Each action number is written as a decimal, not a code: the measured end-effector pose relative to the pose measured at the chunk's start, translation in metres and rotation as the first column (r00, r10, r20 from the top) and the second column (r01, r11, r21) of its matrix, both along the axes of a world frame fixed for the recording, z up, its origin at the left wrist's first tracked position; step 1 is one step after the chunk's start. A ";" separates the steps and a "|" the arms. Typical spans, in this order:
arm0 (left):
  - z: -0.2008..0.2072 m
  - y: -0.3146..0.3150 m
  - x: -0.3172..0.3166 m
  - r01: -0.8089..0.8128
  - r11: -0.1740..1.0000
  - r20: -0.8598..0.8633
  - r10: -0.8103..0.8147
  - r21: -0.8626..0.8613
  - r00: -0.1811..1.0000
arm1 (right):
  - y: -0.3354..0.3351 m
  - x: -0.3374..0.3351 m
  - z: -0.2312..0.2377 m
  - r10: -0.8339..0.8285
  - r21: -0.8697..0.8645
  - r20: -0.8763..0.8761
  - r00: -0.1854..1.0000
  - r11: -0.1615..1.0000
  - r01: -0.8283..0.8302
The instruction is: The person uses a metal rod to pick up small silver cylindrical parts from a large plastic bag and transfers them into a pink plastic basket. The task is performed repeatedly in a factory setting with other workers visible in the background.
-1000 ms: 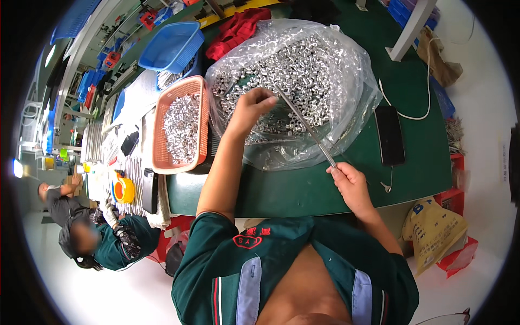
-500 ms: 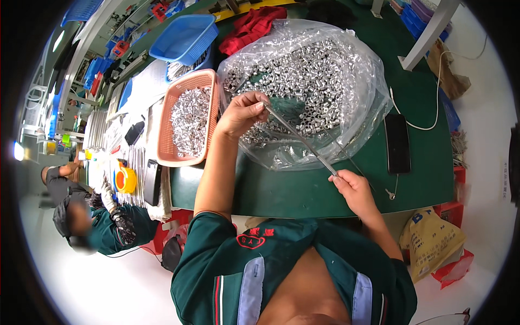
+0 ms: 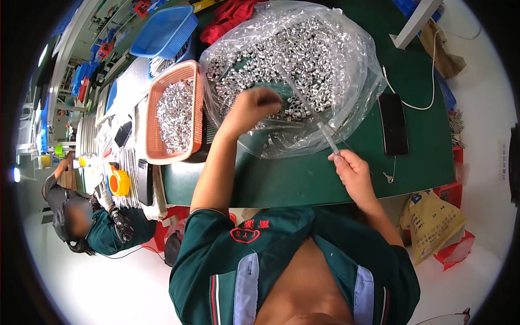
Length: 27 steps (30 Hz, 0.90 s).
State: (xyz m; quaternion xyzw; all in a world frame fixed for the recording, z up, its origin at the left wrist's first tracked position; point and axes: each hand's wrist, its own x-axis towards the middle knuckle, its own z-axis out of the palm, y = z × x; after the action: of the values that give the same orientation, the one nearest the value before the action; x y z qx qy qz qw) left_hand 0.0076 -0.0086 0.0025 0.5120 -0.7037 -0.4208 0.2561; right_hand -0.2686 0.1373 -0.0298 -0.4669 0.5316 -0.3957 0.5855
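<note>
Green sleeve (image 3: 398,270) behind it at 5 o'clock, the right hand (image 3: 353,167) points toward 11 o'clock, thumb and fingers clamped on the near end of a metal rod (image 3: 307,109); the left hand (image 3: 253,110) bends toward 2 o'clock, fingers curled, their grip impossible to tell; the rod slants over a clear bag (image 3: 357,73) of rings (image 3: 303,51), long axis 5-to-11 o'clock, far tip at 11.

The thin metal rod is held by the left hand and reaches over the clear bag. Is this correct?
Wrong side: the head view shows the thin metal rod held by the right hand. It does reach over the clear bag.
</note>
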 end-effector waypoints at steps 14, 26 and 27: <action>-0.025 0.000 -0.026 0.194 0.933 0.231 -0.126 -0.304 0.965 | 0.000 0.000 0.000 -0.013 0.020 0.063 0.998 1.000 0.012; -0.034 -0.026 -0.018 -0.078 0.937 0.107 0.121 -0.340 0.987 | 0.000 -0.001 0.001 -0.021 0.008 0.030 0.999 1.000 0.021; -0.033 -0.027 -0.016 -0.127 0.950 0.048 0.147 -0.286 0.988 | 0.000 0.000 0.001 -0.022 0.008 0.035 0.999 1.000 0.022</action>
State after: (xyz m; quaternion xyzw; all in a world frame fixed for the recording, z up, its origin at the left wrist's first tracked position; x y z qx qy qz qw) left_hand -0.0084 -0.0352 -0.0309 0.5320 -0.7277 -0.2794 0.3308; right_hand -0.2689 0.1371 -0.0287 -0.4521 0.5277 -0.4082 0.5920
